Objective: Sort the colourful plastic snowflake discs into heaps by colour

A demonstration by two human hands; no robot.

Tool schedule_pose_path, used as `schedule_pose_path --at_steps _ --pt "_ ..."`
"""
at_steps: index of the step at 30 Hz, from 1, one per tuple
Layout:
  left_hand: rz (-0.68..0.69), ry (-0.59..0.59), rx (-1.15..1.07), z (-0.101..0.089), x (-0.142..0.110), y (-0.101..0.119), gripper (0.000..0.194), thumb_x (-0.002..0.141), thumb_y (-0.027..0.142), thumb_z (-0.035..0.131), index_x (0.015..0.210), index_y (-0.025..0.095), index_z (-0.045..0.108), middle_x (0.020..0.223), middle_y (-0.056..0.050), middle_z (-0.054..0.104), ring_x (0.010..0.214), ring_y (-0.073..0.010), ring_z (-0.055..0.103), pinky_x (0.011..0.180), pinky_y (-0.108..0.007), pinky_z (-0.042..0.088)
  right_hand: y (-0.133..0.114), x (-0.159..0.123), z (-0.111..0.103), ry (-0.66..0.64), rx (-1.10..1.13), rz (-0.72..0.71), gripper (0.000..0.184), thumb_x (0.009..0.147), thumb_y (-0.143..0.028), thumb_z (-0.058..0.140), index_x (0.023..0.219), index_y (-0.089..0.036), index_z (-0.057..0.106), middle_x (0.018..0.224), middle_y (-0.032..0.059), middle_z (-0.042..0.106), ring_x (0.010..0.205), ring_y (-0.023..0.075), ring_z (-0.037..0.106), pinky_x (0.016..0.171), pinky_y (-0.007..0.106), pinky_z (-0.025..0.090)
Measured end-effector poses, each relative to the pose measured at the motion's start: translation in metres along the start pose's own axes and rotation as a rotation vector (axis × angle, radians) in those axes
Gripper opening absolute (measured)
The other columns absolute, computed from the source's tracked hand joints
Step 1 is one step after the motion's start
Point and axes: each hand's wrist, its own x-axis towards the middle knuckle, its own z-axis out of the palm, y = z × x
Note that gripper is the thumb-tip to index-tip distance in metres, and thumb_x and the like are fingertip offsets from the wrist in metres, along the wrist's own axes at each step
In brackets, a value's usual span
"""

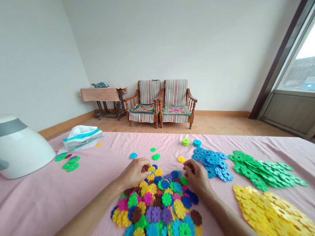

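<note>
"Head view: what's largest?"

"A pink sheet [44,201] under everything. On it lie a yellow pile [269,214], a green pile [262,171], a blue pile [213,162] and a mixed heap of plastic snowflake discs [155,204]."

"And the hands?"

"Left hand [135,173] and right hand [197,175] are both half-curled at the heap's far edge. Whether either grips a disc, I can't tell."

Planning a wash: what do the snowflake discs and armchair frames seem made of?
The snowflake discs look like moulded plastic: flat, opaque colour, uniform notched edges. The armchair frames look like varnished wood, going by reddish-brown sheen on turned spindles.
</note>
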Motion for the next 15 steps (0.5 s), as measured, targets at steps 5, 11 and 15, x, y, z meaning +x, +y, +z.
schedule_pose_path --at_steps 5,11,15 --pt "-0.075 -0.032 -0.041 -0.001 -0.002 -0.004 0.018 0.067 0.029 0.064 0.060 0.016 0.053 0.059 0.003 0.054 0.053 -0.0100 0.047 0.049 -0.019 0.032 0.001 0.000 -0.001 -0.015 -0.011 -0.008 0.017 0.074 -0.029 0.044 0.080 -0.019 0.056 0.070 0.0036 0.067 0.052 0.0153 0.060 0.051 0.025 0.046" --pt "-0.130 0.001 -0.059 -0.007 0.002 -0.019 0.021 0.069 0.034 0.062 0.060 0.015 0.055 0.054 0.004 0.053 0.051 -0.0098 0.047 0.048 -0.018 0.032 0.000 0.000 -0.001 -0.015 -0.001 -0.016 0.017 0.074 -0.029 0.045 0.079 -0.018 0.057 0.069 0.0039 0.067 0.052 0.0154 0.061 0.050 0.025 0.046" --pt "-0.311 0.227 -0.003 -0.017 0.004 -0.048 0.022 0.068 0.037 0.059 0.062 0.016 0.058 0.053 0.002 0.057 0.053 -0.0130 0.053 0.050 -0.020 0.038 0.000 0.000 0.001 0.021 -0.001 -0.018 0.016 0.073 -0.028 0.044 0.078 -0.019 0.056 0.067 0.0034 0.066 0.050 0.0155 0.060 0.049 0.025 0.046"
